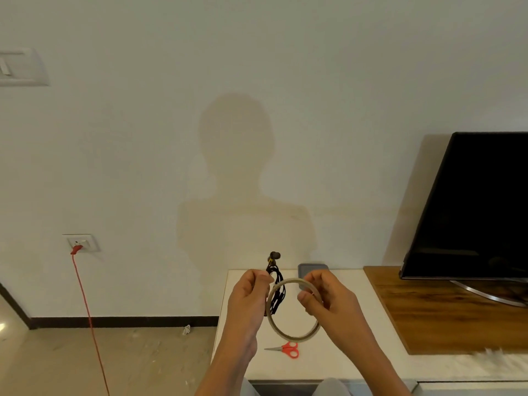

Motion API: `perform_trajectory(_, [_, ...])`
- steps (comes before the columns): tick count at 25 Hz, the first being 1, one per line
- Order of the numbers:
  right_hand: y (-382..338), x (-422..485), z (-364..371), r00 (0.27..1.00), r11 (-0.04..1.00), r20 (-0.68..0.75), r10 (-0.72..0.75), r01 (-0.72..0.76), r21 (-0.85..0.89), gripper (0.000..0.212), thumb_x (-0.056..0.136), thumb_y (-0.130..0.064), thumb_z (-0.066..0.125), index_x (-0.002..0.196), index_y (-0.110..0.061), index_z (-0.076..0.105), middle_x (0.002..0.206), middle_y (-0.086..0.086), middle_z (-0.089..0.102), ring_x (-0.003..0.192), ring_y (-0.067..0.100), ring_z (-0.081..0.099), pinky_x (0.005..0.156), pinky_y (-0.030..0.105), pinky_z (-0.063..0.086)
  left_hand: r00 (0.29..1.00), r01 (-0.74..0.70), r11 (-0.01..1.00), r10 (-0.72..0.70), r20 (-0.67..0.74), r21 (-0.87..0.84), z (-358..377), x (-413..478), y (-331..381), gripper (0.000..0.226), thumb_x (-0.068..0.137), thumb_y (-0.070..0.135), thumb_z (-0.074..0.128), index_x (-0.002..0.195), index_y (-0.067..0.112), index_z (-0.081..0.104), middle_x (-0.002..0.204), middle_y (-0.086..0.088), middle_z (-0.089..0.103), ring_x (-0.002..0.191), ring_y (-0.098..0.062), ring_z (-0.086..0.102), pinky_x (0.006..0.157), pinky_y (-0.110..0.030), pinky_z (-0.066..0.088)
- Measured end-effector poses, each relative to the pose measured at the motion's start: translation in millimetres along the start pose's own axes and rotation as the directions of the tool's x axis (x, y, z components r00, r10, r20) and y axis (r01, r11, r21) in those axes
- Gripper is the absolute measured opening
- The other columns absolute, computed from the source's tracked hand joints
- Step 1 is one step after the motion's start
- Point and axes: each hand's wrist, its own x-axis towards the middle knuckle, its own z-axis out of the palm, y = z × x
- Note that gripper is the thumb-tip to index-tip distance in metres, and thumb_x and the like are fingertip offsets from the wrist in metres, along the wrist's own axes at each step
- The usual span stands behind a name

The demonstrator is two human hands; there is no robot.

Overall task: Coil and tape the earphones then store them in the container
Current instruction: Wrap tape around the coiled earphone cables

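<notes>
1. Left hand [251, 292]: raised above the white surface [314, 364], fingers curled, pinching the coiled black earphones [276, 292] near the top of the bundle.
2. Earphones: the strands hang down from the grip in a narrow bundle. One earbud stands above the fingers. The lower end lies behind the tape ring, and the plug is too small to pick out.
3. Right hand [323, 298]: thumb and fingers closed on the upper right arc of the thin tape roll [294, 339]. The roll is held upright, just beside the earphones and overlapping them on its left. Whether a free end of tape has been lifted cannot be told.
4. Grey container [311, 269]: at the far edge of the surface, mostly hidden behind the right hand. Only its rounded far rim shows.
5. Red-handled scissors [290, 349]: flat on the surface below the roll, blades pointing left.
6. Television [471, 210]: on a wooden top [428, 310] to the right, cut off by the frame edge.
7. Red cable [85, 295]: plugged into a wall socket [81, 242] at left and running down out of view.
8. Switch plate [20, 67]: upper left, partly cut off.
</notes>
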Motion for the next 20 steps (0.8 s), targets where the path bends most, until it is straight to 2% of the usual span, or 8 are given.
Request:
perform_trajectory(2, [2, -1, 2, 1.0, 0.997, -0.002, 0.01, -0.009, 0.073, 0.011, 0.086, -0.027, 0.066, 0.092, -0.033, 0.058, 0.079, -0.009, 0.068, 0.073, 0.011, 0.064, 0.063, 0.015, 0.053, 0.999, 0.01, 1.0, -0.01, -0.046, -0.012, 1, 5, -11, 0.023, 0.098, 0.023, 0.048, 0.084, 0.01, 0.061, 0.063, 0.006, 0.055, 0.061, -0.012, 0.047, 0.058, -0.023, 0.043])
perform_trajectory(5, [2, 1, 4, 1.0, 0.991, 0.004, 0.018, -0.018, 0.132, 0.011, 0.084, -0.028, 0.069, 0.092, -0.033, 0.063, 0.084, -0.013, 0.07, 0.08, 0.009, 0.065, 0.067, 0.013, 0.053, 0.994, -0.003, 0.999, 0.008, -0.105, 0.048, 4, 11, -30, 0.021, 0.098, 0.022, 0.047, 0.083, 0.016, 0.061, 0.071, 0.002, 0.061, 0.064, -0.011, 0.051, 0.06, -0.02, 0.042])
perform_trajectory(8, [5, -2, 11, 1.0, 1.0, -0.007, -0.023, 0.023, 0.018, 0.011, 0.086, -0.031, 0.066, 0.089, -0.041, 0.062, 0.085, -0.024, 0.066, 0.085, -0.001, 0.061, 0.065, 0.007, 0.049, 0.985, 0.004, 0.997, 0.01, -0.171, 0.08, 9, 21, -47, 0.021, 0.099, 0.022, 0.045, 0.083, 0.021, 0.059, 0.078, 0.003, 0.062, 0.071, -0.01, 0.055, 0.059, -0.019, 0.041])
perform_trajectory(12, [19, -8, 27, 0.99, 0.979, -0.045, -0.135, 0.127, -0.159, 0.035, 0.085, -0.014, 0.068, 0.089, -0.047, 0.056, 0.075, -0.024, 0.062, 0.089, -0.005, 0.058, 0.069, 0.001, 0.044, 0.953, -0.028, 0.994, 0.058, -0.296, 0.105, 21, 35, -63, 0.019, 0.099, 0.02, 0.045, 0.086, 0.019, 0.058, 0.078, 0.002, 0.062, 0.069, -0.011, 0.055, 0.058, -0.018, 0.042])
perform_trajectory(13, [23, -11, 33, 0.986, 0.966, -0.036, -0.161, 0.149, -0.211, 0.035, 0.085, -0.012, 0.068, 0.091, -0.045, 0.057, 0.079, -0.028, 0.06, 0.086, -0.006, 0.059, 0.07, -0.001, 0.043, 0.943, -0.039, 0.993, 0.072, -0.326, 0.108, 24, 37, -68, 0.018, 0.1, 0.02, 0.044, 0.088, 0.017, 0.058, 0.079, 0.001, 0.063, 0.069, -0.012, 0.057, 0.059, -0.018, 0.043])
perform_trajectory(15, [29, -15, 47, 0.979, 0.927, -0.017, -0.204, 0.188, -0.325, 0.029, 0.083, -0.01, 0.07, 0.103, -0.031, 0.066, 0.091, -0.02, 0.063, 0.073, -0.006, 0.06, 0.068, -0.003, 0.043, 0.924, -0.051, 0.993, 0.088, -0.373, 0.108, 27, 47, -77, 0.02, 0.1, 0.021, 0.042, 0.09, 0.014, 0.058, 0.08, -0.001, 0.064, 0.071, -0.015, 0.059, 0.061, -0.021, 0.045])
perform_trajectory(17, [38, -15, 57, 0.972, 0.891, -0.016, -0.234, 0.208, -0.403, 0.033, 0.074, -0.007, 0.078, 0.104, -0.017, 0.07, 0.092, -0.006, 0.07, 0.069, 0.0, 0.063, 0.071, 0.003, 0.047, 0.919, -0.058, 0.991, 0.099, -0.382, 0.117, 27, 58, -86, 0.021, 0.1, 0.022, 0.042, 0.089, 0.015, 0.057, 0.078, 0.0, 0.064, 0.072, -0.015, 0.061, 0.063, -0.021, 0.047])
perform_trajectory(20, [52, -11, 70, 0.982, 0.857, -0.016, -0.191, 0.159, -0.49, 0.029, 0.068, -0.006, 0.083, 0.095, -0.012, 0.072, 0.086, 0.002, 0.073, 0.068, 0.016, 0.069, 0.065, 0.023, 0.057, 0.918, -0.056, 0.991, 0.099, -0.383, 0.122, 29, 74, -99, 0.021, 0.101, 0.021, 0.042, 0.087, 0.015, 0.057, 0.076, 0.003, 0.065, 0.073, -0.011, 0.063, 0.062, -0.017, 0.046])
